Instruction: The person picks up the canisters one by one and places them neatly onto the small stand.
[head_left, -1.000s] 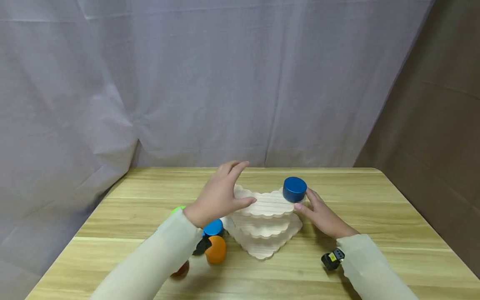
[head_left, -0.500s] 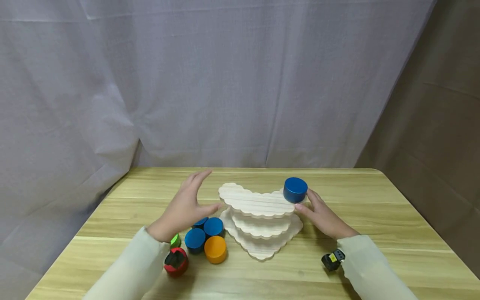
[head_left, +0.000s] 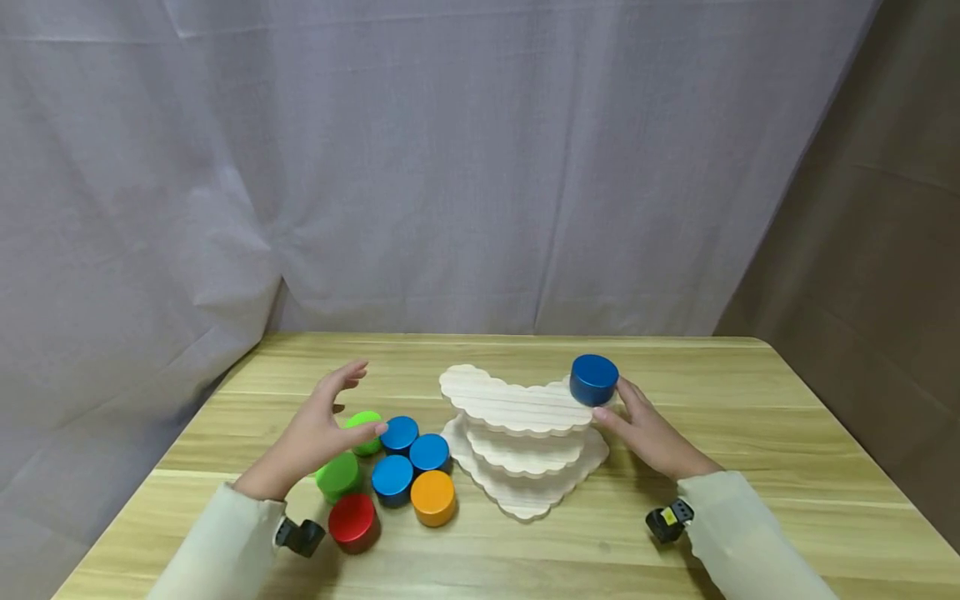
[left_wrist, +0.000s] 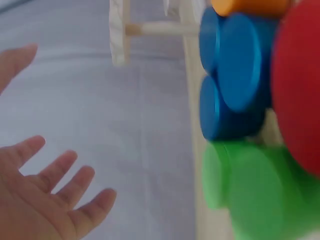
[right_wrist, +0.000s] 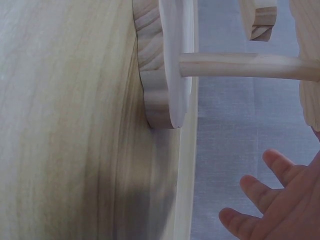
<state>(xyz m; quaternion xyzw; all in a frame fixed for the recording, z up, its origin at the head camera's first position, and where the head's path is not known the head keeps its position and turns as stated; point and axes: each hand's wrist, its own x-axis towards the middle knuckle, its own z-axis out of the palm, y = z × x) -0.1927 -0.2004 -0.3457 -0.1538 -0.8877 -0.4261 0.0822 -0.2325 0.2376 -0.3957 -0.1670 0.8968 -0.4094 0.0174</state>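
Observation:
A pale wooden tiered stand (head_left: pixel 517 407) with scalloped edges stands mid-table, its boards joined by dowels (right_wrist: pixel 245 65). One dark blue cylinder block (head_left: pixel 594 381) sits upright on the right end of its top board. My right hand (head_left: pixel 651 433) holds that end between thumb and forefinger; its other fingers (right_wrist: pixel 252 192) spread out below. Over the loose blocks at left hovers my left hand (head_left: pixel 309 437), fingers spread, nothing in it. Below and beside it are green blocks (head_left: pixel 339 475), several blue ones (head_left: pixel 392 477), an orange one (head_left: pixel 432 497) and a red one (head_left: pixel 354 522).
The light wood table (head_left: pixel 540 558) runs back to a grey cloth curtain (head_left: pixel 480 167). Dark cloth (head_left: pixel 862 275) hangs along the right side. A small black camera sits on each wrist, the left one (head_left: pixel 302 537) beside the red block.
My left hand has drawn back leftward from the stand's top board to above the loose blocks, uncovering the green and red ones. My right hand and the block on top have stayed put.

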